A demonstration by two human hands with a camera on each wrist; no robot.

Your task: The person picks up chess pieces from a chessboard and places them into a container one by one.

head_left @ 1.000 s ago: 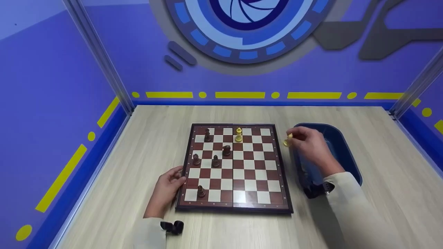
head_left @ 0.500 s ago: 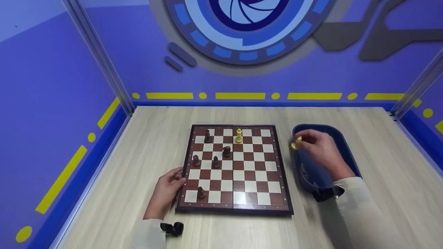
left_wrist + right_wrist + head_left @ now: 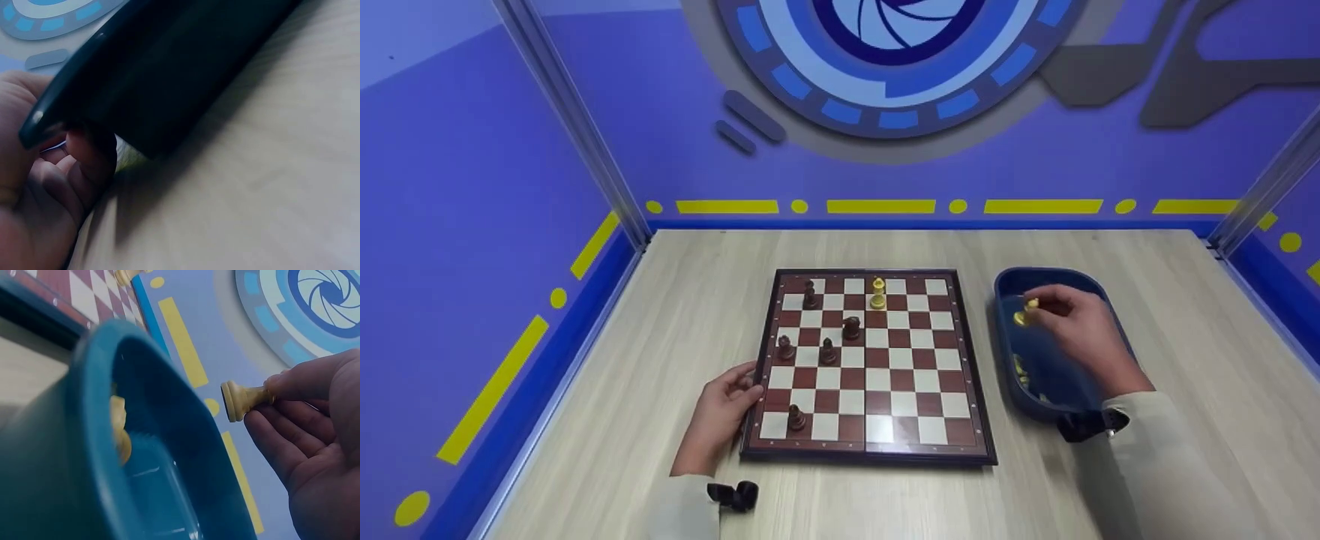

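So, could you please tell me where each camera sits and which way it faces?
Head: worn on the head, facing forward-down at the chessboard and blue bin; left hand, right hand and sleeves show.
Left wrist: on that wrist, facing the chessboard's dark edge; left hand shows.
Right wrist: on that wrist, facing the blue bin and held piece; right hand shows.
Head and right wrist share the blue bin and chessboard.

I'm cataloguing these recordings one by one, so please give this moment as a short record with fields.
Left hand: grips the left edge of the chessboard
Right hand: pinches a held gold piece over the blue bin
On chessboard: five dark pieces, one standing gold piece
In bin: loose gold pieces, count unclear
Bin position: right of the chessboard
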